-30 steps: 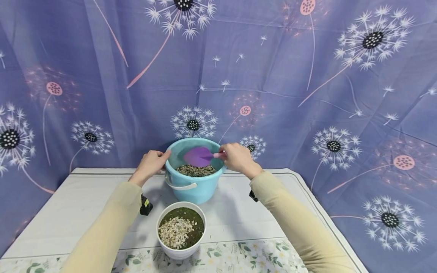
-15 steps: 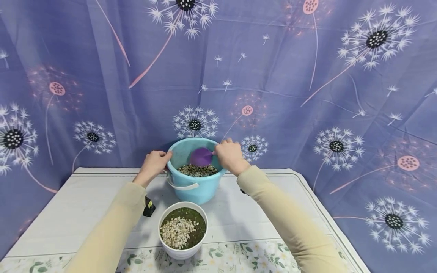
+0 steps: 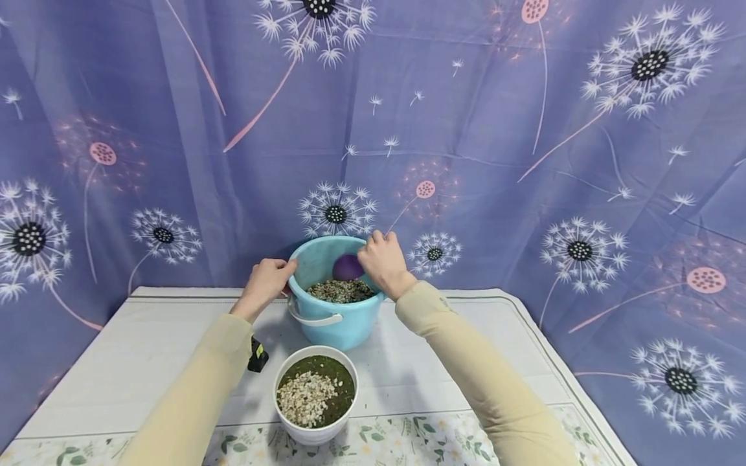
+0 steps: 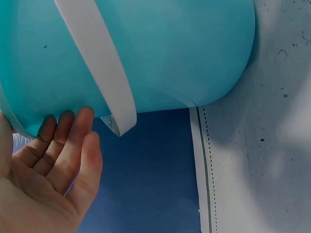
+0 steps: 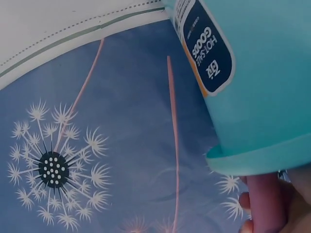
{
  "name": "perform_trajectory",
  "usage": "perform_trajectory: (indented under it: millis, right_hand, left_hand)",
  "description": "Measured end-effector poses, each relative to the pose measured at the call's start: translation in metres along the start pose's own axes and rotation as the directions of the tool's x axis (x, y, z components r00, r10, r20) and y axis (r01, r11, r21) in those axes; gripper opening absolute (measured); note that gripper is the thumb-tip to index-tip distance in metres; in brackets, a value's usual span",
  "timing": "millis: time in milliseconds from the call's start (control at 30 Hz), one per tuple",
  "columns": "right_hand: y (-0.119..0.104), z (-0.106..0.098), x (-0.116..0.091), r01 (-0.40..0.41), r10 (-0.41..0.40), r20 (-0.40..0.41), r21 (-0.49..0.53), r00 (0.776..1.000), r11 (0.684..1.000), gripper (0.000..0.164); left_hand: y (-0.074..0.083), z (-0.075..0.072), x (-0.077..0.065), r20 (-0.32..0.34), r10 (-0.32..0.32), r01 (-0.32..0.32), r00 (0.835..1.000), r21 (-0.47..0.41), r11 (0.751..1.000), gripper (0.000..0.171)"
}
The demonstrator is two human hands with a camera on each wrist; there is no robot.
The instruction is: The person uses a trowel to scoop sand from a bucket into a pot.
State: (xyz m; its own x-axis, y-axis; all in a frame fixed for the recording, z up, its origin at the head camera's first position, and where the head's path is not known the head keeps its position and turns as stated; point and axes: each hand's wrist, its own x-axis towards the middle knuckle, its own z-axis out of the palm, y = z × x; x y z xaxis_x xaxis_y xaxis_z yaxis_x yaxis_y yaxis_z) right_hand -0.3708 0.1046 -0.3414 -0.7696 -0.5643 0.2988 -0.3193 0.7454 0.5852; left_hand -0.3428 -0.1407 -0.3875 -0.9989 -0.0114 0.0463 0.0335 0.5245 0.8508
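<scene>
One left grip [image 3: 265,285] on one bucket [image 3: 357,323], right grip [image 3: 384,263] on one trowel [image 3: 346,267]

We see a blue curtain [image 3: 478,168] with puffy flowers [image 3: 649,66] behind a white worktop [image 3: 146,349] with green leaves [image 3: 233,444] in front.

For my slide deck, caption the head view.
Left hand holds a turquoise bucket, right hand a purple trowel inside it; nearer stands a white pot partly topped with pale gravel.
</scene>
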Motion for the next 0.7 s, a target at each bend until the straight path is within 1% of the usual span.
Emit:
perform_trajectory:
  millis: [133,267,333,467,500,600,700]
  right_hand:
    - [0.004,0.000,0.000,0.079,-0.079,0.005,-0.005,0.997,0.997,0.017]
    - [0.009,-0.004,-0.001,0.149,-0.149,0.016,0.029,0.989,0.988,0.020]
    - [0.013,-0.006,-0.001,0.164,-0.166,0.029,0.051,0.986,0.985,0.019]
    - [0.018,-0.012,-0.004,0.190,-0.200,0.082,0.113,0.976,0.975,0.007]
    - [0.019,-0.013,-0.004,0.202,-0.214,0.090,0.128,0.973,0.971,0.007]
    - [0.020,-0.015,-0.007,0.229,-0.250,0.111,0.173,0.962,0.958,0.015]
    - [0.023,-0.017,-0.009,0.222,-0.259,0.138,0.237,0.956,0.946,0.019]
  left_hand:
    - [0.001,-0.001,0.000,0.001,-0.004,0.004,1.000,0.007,1.000,0.047]
    - [0.000,-0.001,-0.001,0.006,-0.007,0.007,1.000,0.006,1.000,0.047]
    - [0.001,0.000,-0.001,0.003,-0.005,0.005,1.000,0.005,1.000,0.047]
    - [0.002,0.000,-0.001,-0.004,0.000,0.001,1.000,0.012,1.000,0.046]
    - [0.002,0.000,-0.001,-0.004,0.001,-0.001,1.000,0.016,1.000,0.046]
    - [0.001,0.000,-0.001,-0.001,0.003,-0.003,1.000,0.022,1.000,0.046]
    - [0.001,-0.001,-0.001,0.004,0.003,-0.003,1.000,0.026,1.000,0.047]
